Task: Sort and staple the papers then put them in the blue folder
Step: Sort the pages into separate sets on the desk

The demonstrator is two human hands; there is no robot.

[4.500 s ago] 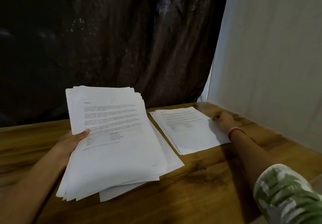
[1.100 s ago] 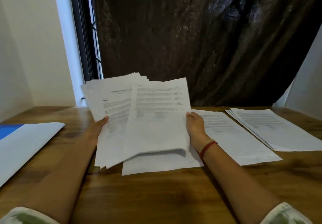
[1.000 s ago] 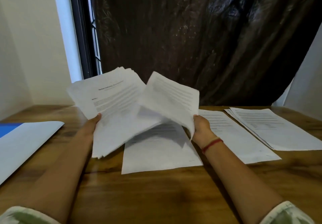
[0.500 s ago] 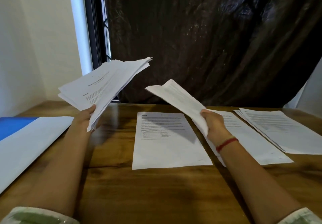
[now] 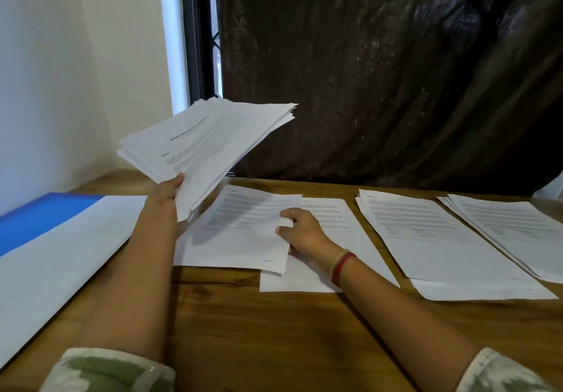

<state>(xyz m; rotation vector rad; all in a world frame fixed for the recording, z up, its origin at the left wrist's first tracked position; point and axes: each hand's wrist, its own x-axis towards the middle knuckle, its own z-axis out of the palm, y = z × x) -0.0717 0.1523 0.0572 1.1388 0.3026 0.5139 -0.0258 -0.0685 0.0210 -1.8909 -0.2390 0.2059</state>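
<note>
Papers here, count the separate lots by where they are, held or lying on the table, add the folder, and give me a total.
Paper stack held up by the left hand: 1
Printed sheet pinched by the right hand: 1
Paper lots lying free on the wooden table: 3 (centre sheet, middle pile, far-right pile)
Blue folder: 1
Total: 6

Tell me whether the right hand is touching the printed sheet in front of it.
Touching. The head view shows the right hand pinching the printed sheet at its right edge.
</note>
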